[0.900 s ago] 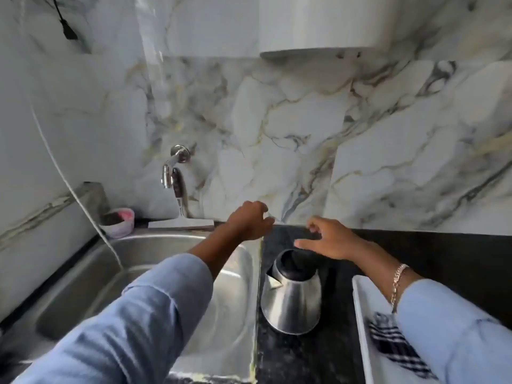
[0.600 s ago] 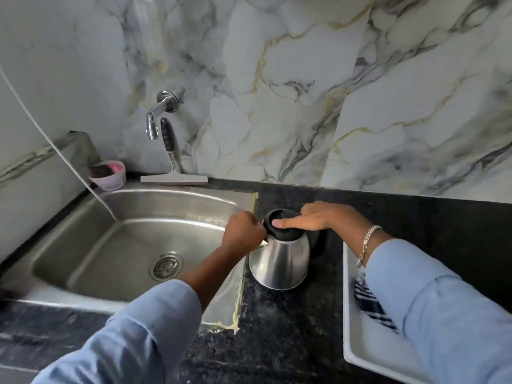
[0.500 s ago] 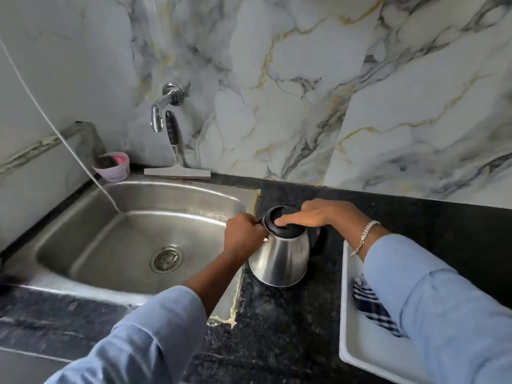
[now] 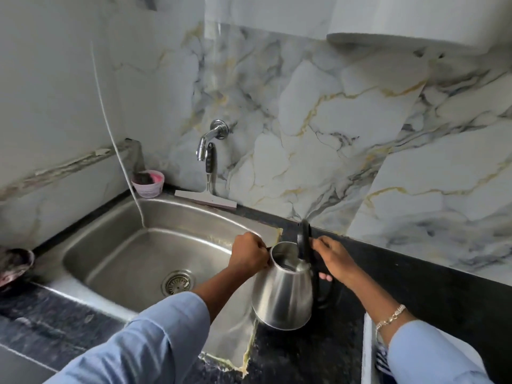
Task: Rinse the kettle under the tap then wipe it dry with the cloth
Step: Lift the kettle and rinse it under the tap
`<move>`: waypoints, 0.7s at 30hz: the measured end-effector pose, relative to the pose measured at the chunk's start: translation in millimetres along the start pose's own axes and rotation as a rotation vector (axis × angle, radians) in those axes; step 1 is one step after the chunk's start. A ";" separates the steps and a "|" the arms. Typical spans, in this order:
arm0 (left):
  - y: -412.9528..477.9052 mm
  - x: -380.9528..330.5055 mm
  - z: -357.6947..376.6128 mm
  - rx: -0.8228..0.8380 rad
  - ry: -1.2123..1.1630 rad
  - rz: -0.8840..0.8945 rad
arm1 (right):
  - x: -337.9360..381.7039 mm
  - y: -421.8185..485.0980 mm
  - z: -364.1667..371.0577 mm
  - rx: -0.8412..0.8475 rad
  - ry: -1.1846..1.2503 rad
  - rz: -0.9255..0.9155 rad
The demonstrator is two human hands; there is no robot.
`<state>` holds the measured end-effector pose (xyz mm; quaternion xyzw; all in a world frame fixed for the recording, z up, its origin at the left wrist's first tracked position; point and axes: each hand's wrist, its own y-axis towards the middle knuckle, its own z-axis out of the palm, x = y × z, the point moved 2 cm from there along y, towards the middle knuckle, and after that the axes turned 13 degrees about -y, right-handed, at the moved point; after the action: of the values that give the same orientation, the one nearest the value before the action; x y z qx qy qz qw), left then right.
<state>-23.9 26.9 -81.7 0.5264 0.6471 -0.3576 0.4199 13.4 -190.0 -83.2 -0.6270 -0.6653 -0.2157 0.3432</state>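
Sink fills the left of our view, a steel basin with its drain near the middle and no water running. Above its back edge we see the tap coming out of the marble wall, with a squeegee leaning beneath it and a small pink cup at the corner. Our left hand is curled closed at the spout side of the kettle, pinching its rim. That kettle, steel and cone-shaped, stands on the dark surface just right of the sink, leaning a little toward the basin. Its black lid stands upright and open, so we look down into the shiny inside. Our right hand is on the far side, fingers wrapped behind the lid and around the black handle. At the lower right edge lies a white tray holding a striped cloth, mostly hidden by our sleeve.

We judge that the rinse has not started: the kettle still has to travel left and up to the tap. To do it well, we should let the right hand carry the weight by the handle, free the left hand to turn the tap on, and keep the lid held open so water falls straight into the mouth. We should keep the base over the basin, so any spill lands in the sink and not on the surface.
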 end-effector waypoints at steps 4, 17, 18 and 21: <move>40.1 -12.7 -61.8 0.022 0.065 0.055 | 47.0 28.8 23.6 -0.077 0.100 -0.035; 227.8 -6.0 -229.4 -0.205 0.053 0.142 | 182.3 160.0 148.2 -0.251 0.339 0.138; 240.1 -0.5 -231.2 -0.170 0.047 0.137 | 184.1 171.4 155.9 -0.255 0.345 0.157; 271.3 14.5 -229.2 -0.122 -0.034 0.109 | 184.5 199.9 172.9 -0.264 0.354 0.218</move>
<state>202.7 291.4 -10.9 0.5281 0.6307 -0.3028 0.4813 181.6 84.7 -93.8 -0.6869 -0.4891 -0.3689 0.3909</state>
